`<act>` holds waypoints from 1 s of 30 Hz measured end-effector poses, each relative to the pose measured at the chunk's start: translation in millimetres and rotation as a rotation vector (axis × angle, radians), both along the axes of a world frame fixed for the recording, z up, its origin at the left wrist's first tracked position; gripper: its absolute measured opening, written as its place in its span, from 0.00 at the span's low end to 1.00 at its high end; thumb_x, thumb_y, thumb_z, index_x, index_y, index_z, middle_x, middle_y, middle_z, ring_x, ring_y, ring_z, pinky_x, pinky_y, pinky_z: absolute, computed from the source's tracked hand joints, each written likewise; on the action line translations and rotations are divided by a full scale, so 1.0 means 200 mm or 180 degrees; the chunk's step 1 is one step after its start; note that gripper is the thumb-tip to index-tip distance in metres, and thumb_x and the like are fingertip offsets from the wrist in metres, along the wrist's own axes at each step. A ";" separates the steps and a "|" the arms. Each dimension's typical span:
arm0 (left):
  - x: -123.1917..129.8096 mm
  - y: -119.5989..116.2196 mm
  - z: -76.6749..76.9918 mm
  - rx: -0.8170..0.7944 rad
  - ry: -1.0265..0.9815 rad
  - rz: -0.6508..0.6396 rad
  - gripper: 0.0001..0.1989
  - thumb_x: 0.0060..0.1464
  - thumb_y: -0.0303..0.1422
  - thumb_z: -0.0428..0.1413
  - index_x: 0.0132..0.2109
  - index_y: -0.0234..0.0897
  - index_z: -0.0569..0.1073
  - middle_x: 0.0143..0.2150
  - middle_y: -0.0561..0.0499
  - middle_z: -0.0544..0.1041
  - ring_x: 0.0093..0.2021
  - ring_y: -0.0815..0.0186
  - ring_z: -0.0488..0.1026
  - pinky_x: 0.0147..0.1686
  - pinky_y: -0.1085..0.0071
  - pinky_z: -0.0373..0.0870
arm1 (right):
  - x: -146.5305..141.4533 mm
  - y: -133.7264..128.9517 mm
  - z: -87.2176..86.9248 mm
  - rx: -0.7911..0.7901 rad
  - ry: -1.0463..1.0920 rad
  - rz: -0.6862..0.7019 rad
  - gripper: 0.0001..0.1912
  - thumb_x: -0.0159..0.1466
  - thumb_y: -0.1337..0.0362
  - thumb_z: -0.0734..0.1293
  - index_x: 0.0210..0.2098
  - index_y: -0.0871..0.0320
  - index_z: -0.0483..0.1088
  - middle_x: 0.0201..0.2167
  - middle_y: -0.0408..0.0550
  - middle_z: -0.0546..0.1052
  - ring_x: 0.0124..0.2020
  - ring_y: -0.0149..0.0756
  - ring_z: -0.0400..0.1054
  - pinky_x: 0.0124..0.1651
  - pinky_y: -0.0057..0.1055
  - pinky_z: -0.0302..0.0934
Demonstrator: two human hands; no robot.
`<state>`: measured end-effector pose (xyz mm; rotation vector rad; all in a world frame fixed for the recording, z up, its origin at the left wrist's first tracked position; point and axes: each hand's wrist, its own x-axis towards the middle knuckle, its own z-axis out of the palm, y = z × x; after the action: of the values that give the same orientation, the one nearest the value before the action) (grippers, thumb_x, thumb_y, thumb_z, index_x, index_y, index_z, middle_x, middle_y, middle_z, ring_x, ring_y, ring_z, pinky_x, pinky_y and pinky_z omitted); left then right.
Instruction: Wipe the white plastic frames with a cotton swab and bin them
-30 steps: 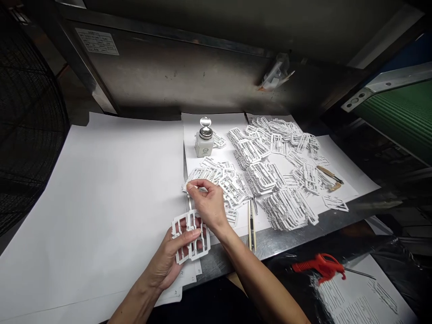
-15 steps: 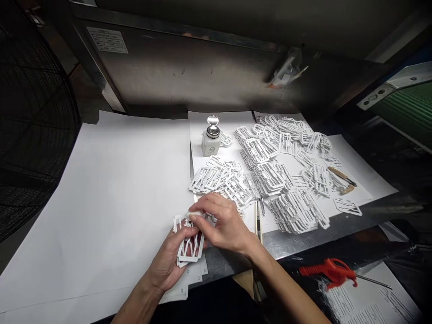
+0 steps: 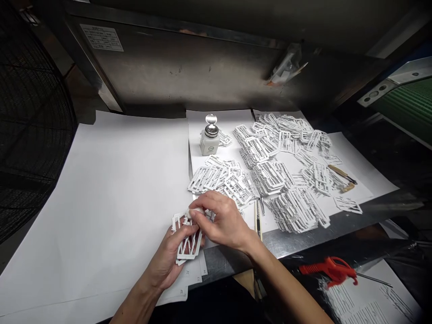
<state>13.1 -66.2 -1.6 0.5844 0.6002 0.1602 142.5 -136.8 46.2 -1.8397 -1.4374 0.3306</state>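
My left hand (image 3: 164, 261) grips a small stack of white plastic part frames (image 3: 188, 257), thumb across the top one. Thin crossbars run inside these frames. At their upper end my right hand (image 3: 224, 220) is closed in a pinch, with a bit of white showing at the fingertips; whether that is a pad or part of a frame I cannot tell. Just beyond my hands lies a loose pile of similar frames (image 3: 238, 188). Behind that pile stands a white pump bottle (image 3: 209, 145), its metal lid flipped up.
Stacked frames (image 3: 293, 211) fill the right of the table. Tweezers (image 3: 262, 206) and a thin brush-like tool (image 3: 258, 220) lie near its front edge, cutters with tan handles (image 3: 339, 171) farther right. A red air gun (image 3: 332, 270) is at lower right, a fan guard (image 3: 33, 135) at left.
Almost nothing differs. The view has shifted slightly, and both hands keep the same hold, with the held frames tilted a touch differently.
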 end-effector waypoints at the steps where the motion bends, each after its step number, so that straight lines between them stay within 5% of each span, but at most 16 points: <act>1: 0.00 0.00 0.00 0.0045 -0.0011 -0.0055 0.04 0.52 0.30 0.56 0.34 0.34 0.68 0.29 0.51 0.69 0.29 0.69 0.68 0.32 0.74 0.68 | 0.00 0.00 0.00 -0.0029 -0.0015 -0.0075 0.06 0.60 0.67 0.63 0.34 0.59 0.71 0.32 0.47 0.74 0.35 0.32 0.66 0.38 0.30 0.60; 13: 0.00 0.01 0.00 0.0122 0.0072 -0.0213 0.06 0.53 0.31 0.55 0.38 0.34 0.67 0.31 0.51 0.69 0.31 0.68 0.67 0.35 0.73 0.66 | 0.02 0.02 0.02 -0.0207 -0.0080 -0.0210 0.07 0.60 0.67 0.62 0.34 0.59 0.72 0.32 0.47 0.74 0.35 0.33 0.66 0.38 0.31 0.60; 18: -0.01 0.01 -0.01 0.0163 0.0140 -0.0184 0.06 0.52 0.32 0.56 0.33 0.34 0.67 0.28 0.51 0.68 0.28 0.70 0.65 0.31 0.74 0.65 | 0.02 0.02 0.02 -0.0318 -0.0126 0.0087 0.06 0.59 0.67 0.63 0.33 0.60 0.72 0.30 0.46 0.74 0.32 0.32 0.65 0.35 0.30 0.59; 25: -0.03 0.02 -0.01 0.0022 -0.0011 -0.0182 0.06 0.53 0.30 0.54 0.39 0.34 0.67 0.32 0.49 0.69 0.31 0.69 0.66 0.36 0.73 0.65 | 0.05 -0.01 0.01 -0.0175 0.0233 -0.0391 0.06 0.60 0.66 0.63 0.34 0.58 0.72 0.31 0.44 0.74 0.33 0.30 0.65 0.37 0.29 0.59; 30: -0.03 0.03 0.00 -0.0048 -0.0173 -0.0130 0.02 0.53 0.28 0.53 0.36 0.35 0.67 0.31 0.50 0.68 0.30 0.69 0.65 0.34 0.74 0.65 | 0.03 -0.05 0.00 -0.0161 0.0181 -0.0152 0.05 0.60 0.67 0.63 0.33 0.58 0.72 0.30 0.44 0.73 0.34 0.31 0.65 0.38 0.30 0.59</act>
<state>7.4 -61.0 -2.1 0.5755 0.5359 0.1326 148.5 -146.1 45.3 -1.8870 -1.3558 0.3956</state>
